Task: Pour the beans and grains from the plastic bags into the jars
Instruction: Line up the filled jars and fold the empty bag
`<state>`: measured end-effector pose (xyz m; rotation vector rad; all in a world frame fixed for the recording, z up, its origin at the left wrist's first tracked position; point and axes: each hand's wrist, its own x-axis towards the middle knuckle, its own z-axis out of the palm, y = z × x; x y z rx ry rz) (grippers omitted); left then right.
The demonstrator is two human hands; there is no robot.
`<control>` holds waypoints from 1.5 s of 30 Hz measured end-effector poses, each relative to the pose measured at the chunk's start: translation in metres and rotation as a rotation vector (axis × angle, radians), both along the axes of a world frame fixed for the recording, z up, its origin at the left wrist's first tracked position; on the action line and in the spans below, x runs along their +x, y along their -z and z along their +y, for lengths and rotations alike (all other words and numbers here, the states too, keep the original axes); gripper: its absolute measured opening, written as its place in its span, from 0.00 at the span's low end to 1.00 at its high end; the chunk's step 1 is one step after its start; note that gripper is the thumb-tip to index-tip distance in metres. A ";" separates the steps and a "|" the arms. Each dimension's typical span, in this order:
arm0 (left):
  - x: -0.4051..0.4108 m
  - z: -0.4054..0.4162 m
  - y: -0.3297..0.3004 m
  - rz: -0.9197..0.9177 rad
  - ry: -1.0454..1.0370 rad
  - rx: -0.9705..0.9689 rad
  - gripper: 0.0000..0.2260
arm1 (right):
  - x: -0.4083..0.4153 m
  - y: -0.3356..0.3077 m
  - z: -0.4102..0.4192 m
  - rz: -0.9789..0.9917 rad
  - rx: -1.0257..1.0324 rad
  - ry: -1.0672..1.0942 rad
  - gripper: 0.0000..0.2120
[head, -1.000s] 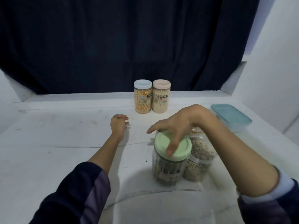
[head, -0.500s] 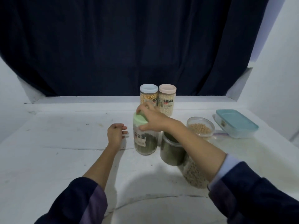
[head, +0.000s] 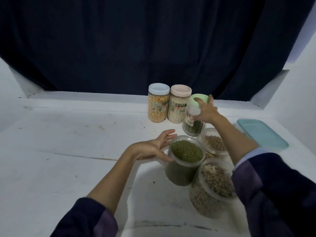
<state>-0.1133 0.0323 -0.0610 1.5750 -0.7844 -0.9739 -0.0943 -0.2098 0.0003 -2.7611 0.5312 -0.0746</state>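
Note:
My right hand grips a green-lidded jar of dark green beans by its top, next to a pink-lidded jar of pale grains and a blue-lidded jar of yellow corn. My left hand touches the left side of an open jar of green mung beans near its rim, fingers spread. Two more open jars stand by it: one of brown beans behind and one of mixed pale beans in front. No plastic bags show.
A clear box with a teal lid lies at the right on the white table. A dark curtain hangs behind the table; white walls close in at the right.
My right hand carried the green-lidded jar from the table's middle back to beside the pink-lidded jar. My left hand moved right from the bare table onto the open mung bean jar.

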 end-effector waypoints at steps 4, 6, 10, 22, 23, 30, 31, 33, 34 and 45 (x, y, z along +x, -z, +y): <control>-0.008 -0.026 0.004 -0.130 -0.039 0.045 0.44 | 0.018 0.006 -0.019 -0.106 -0.026 0.001 0.34; -0.003 -0.028 0.005 -0.166 -0.074 0.033 0.42 | 0.027 0.011 -0.026 -0.145 -0.042 0.010 0.32; 0.013 -0.027 0.007 -0.184 -0.161 0.033 0.41 | 0.043 0.013 -0.037 -0.161 -0.057 0.052 0.30; 0.071 -0.108 0.005 -0.442 -0.341 0.059 0.38 | 0.075 0.013 -0.048 -0.144 -0.173 0.040 0.27; 0.076 -0.118 0.010 -0.464 -0.354 0.053 0.40 | 0.076 0.011 -0.049 -0.136 -0.185 0.032 0.27; 0.100 -0.173 0.028 -0.512 -0.354 0.095 0.41 | 0.078 0.004 -0.060 -0.114 -0.247 -0.059 0.29; 0.096 -0.176 0.022 -0.497 -0.356 0.098 0.42 | 0.078 0.002 -0.060 -0.108 -0.249 -0.065 0.29; 0.089 -0.183 0.017 -0.465 -0.380 0.103 0.48 | 0.077 0.000 -0.059 -0.099 -0.250 -0.067 0.28; 0.089 -0.187 0.019 -0.468 -0.396 0.114 0.51 | 0.076 0.000 -0.058 -0.098 -0.244 -0.066 0.28; 0.073 -0.156 0.005 -0.289 -0.464 0.158 0.50 | 0.027 0.004 -0.082 -0.436 0.255 -0.065 0.33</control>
